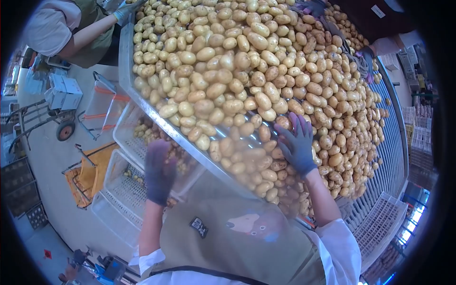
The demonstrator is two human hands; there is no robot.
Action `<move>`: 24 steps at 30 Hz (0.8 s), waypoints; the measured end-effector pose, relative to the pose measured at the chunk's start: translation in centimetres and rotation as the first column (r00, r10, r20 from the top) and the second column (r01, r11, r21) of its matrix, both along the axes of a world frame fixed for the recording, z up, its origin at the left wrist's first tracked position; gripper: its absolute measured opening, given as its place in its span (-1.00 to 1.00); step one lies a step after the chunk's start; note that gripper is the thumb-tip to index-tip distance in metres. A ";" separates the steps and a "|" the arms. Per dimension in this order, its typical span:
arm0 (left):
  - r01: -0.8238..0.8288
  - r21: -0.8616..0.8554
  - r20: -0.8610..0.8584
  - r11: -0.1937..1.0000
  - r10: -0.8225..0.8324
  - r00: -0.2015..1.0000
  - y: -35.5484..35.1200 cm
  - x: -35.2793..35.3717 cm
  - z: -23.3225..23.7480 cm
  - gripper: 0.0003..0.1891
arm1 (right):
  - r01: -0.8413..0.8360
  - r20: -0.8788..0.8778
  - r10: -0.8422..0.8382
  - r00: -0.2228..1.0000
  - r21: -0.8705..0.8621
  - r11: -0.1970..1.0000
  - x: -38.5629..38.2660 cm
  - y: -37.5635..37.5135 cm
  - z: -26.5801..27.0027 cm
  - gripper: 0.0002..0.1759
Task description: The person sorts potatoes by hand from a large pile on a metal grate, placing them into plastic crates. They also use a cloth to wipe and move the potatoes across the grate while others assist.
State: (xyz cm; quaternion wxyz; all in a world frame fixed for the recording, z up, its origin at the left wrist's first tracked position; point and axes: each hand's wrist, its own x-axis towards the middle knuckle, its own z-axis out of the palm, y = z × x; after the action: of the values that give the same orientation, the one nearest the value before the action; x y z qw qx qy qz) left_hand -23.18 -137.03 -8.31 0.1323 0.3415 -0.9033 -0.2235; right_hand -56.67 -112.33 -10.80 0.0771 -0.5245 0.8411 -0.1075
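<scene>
Potatoes [256, 90] lie in a thick heap on a metal roller table [164, 124]. My right hand [298, 145], in a grey glove with purple fingertips, rests on the heap near its front edge. Its fingers are spread, with a reddish-brown potato [284, 122] by the fingertips. On the other side of the table rim, my left hand [159, 172], gloved alike, is over a clear plastic crate [128, 130] of small potatoes. Motion smears its fingers, so whether it grips anything cannot be made out. Bare rollers show between potatoes left of my right hand.
A co-worker's arm [90, 35] reaches in at the upper left; another's gloved hand [365, 59] is at the upper right. More crates [118, 187] stand low at left, near an orange folding chair [92, 173] and a hand cart [42, 116]. A white crate [380, 223] sits at right.
</scene>
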 end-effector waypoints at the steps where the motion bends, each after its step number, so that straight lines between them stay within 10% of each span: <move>1: 0.066 -0.019 0.002 0.998 -0.066 0.998 0.9 -1.2 -0.7 -0.55 | 0.060 0.021 -0.059 0.998 -0.044 0.997 0.9 -0.2 0.3 -0.43; 6: 0.476 -0.023 0.141 0.879 -0.468 0.872 3.7 -8.1 -2.4 -0.39 | -0.092 0.360 0.131 0.924 -0.122 0.988 6.5 0.0 0.1 -0.30; 10: 0.597 -0.043 0.331 0.801 -0.553 0.765 0.6 -11.7 -3.7 -0.23 | -0.024 0.134 0.007 0.991 0.129 0.991 4.1 1.5 0.5 -0.19; 16: 0.600 -0.224 0.344 0.768 -0.514 0.786 -0.7 -16.0 -5.7 -0.20 | 0.238 -0.110 -0.266 0.958 -0.212 0.948 1.0 2.2 1.0 -0.38; 19: 0.569 -0.201 0.322 0.798 -0.495 0.807 -0.5 -17.4 -5.1 -0.32 | -0.127 0.385 0.199 0.901 -0.203 0.971 4.0 -0.2 2.4 -0.49; 20: 0.577 -0.202 0.319 0.791 -0.504 0.803 -0.5 -17.7 -4.8 -0.32 | -0.199 0.417 0.190 0.889 -0.022 0.980 6.0 -1.3 -1.2 -0.60; 21: 0.553 -0.191 0.284 0.811 -0.494 0.822 -0.6 -17.9 -4.6 -0.38 | -0.166 0.166 0.207 0.964 -0.231 0.959 7.7 -1.6 -2.2 -0.69; 24: 0.506 -0.136 0.250 0.852 -0.464 0.850 -0.2 -19.2 -2.2 -0.52 | -0.181 0.251 0.225 0.941 -0.187 0.965 7.6 -3.6 -2.8 -0.68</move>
State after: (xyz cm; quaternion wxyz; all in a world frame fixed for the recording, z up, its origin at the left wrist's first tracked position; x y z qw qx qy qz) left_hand -42.34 -137.23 -10.50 0.0094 0.1080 -0.9865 -0.1225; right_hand -49.10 -115.90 -13.63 0.1592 -0.5936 0.7523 -0.2373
